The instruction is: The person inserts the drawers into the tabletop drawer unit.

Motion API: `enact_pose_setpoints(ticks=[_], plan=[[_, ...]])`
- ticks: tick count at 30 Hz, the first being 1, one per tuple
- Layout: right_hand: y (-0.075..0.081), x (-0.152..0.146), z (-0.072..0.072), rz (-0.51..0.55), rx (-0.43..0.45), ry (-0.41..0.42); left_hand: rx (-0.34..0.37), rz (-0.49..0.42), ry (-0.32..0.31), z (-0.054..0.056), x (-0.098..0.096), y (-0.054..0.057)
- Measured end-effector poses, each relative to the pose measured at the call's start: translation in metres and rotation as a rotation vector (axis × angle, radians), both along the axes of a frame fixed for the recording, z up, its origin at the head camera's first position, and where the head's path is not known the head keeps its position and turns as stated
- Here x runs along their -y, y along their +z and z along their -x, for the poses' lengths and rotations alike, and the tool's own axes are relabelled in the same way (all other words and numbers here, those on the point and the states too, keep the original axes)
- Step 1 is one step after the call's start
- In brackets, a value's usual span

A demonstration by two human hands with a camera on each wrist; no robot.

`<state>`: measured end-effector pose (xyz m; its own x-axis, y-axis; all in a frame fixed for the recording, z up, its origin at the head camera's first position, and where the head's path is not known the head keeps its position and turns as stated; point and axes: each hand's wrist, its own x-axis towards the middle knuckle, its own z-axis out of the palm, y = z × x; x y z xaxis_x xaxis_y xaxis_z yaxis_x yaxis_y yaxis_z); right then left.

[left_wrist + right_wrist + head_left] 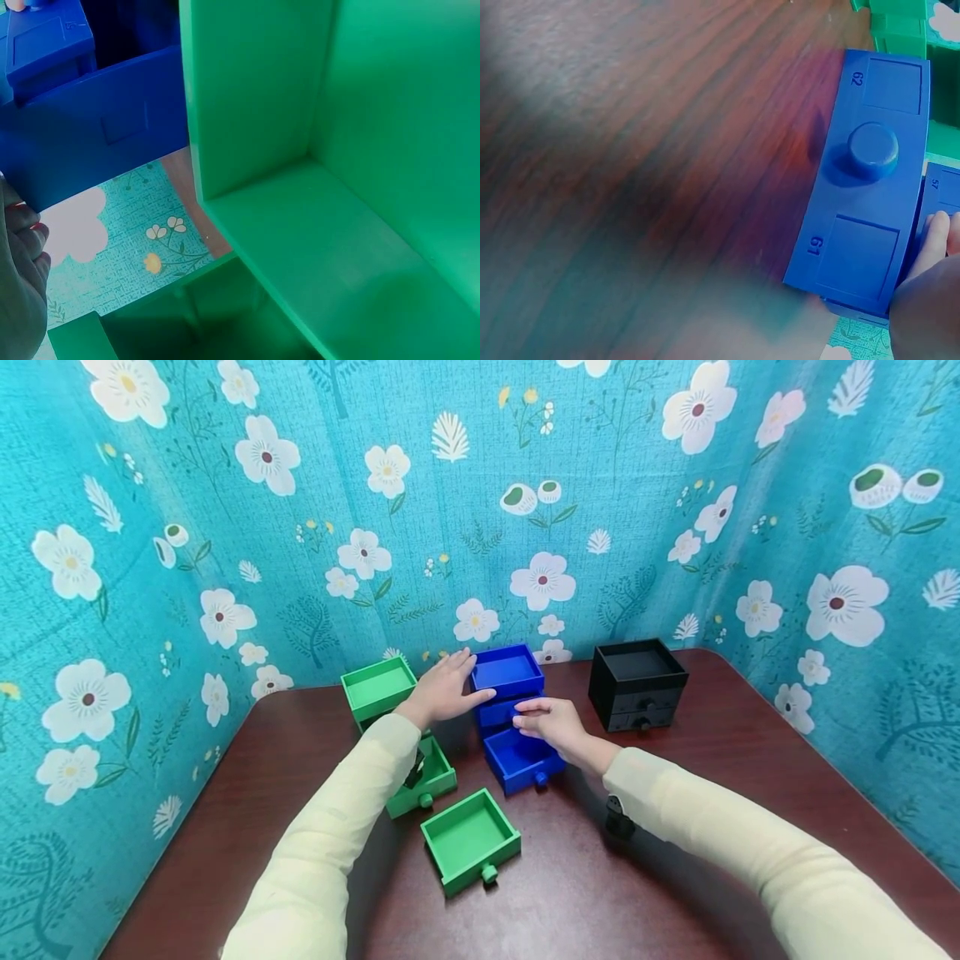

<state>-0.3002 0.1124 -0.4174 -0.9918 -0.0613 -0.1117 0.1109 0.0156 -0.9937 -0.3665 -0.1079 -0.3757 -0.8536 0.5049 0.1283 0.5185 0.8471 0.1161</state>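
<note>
A blue drawer cabinet [507, 670] stands at the back of the table. My left hand [442, 687] rests at its upper left edge, fingers reaching toward the rear corner and thumb stretched toward the front. In the left wrist view, the knuckles of the left hand [26, 247] show beside the blue side wall [90, 142]. With thumb and fingers, my right hand [553, 727] pinches the knob of the upper blue drawer [495, 715], which the fingers mostly cover. Below it, the lower blue drawer [522, 760] is pulled out, its round knob [873, 151] facing forward.
Left of the blue cabinet is a green cabinet [378, 685] with its lower drawer [441, 774] pulled out. A separate green drawer [471, 837] lies in front on the brown table [585, 893]. A black drawer cabinet [637, 681] stands at right. A flowered curtain [450, 510] hangs behind.
</note>
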Motion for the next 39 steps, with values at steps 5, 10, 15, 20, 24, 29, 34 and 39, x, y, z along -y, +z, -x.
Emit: enact_pose_setpoints(ticks=[5, 10, 15, 20, 24, 29, 34, 39], plan=[[0.0, 0.002, 0.003, 0.04, 0.014, -0.019, -0.004, 0.005, -0.007, 0.0, 0.0, 0.0], [-0.002, 0.002, 0.007, 0.033, 0.014, -0.029, -0.011, 0.021, -0.013, 0.001, -0.001, 0.001], [-0.001, 0.003, 0.007, 0.046, 0.013, -0.034, -0.004, 0.019, -0.009, 0.0, -0.001, 0.001], [0.002, 0.006, 0.006, 0.059, 0.017, -0.044, 0.012, 0.004, -0.003, 0.0, -0.001, 0.001], [0.004, 0.007, 0.005, 0.065, 0.023, -0.043, 0.017, -0.002, 0.002, 0.0, 0.0, 0.001], [0.006, 0.005, 0.003, 0.045, 0.031, -0.033, 0.019, -0.001, 0.002, 0.0, 0.0, 0.001], [0.007, 0.002, 0.001, 0.015, 0.042, -0.028, 0.02, -0.003, 0.001, -0.002, 0.0, 0.002], [0.006, -0.001, -0.004, -0.003, 0.039, -0.025, 0.011, 0.02, 0.002, -0.002, -0.001, 0.003]])
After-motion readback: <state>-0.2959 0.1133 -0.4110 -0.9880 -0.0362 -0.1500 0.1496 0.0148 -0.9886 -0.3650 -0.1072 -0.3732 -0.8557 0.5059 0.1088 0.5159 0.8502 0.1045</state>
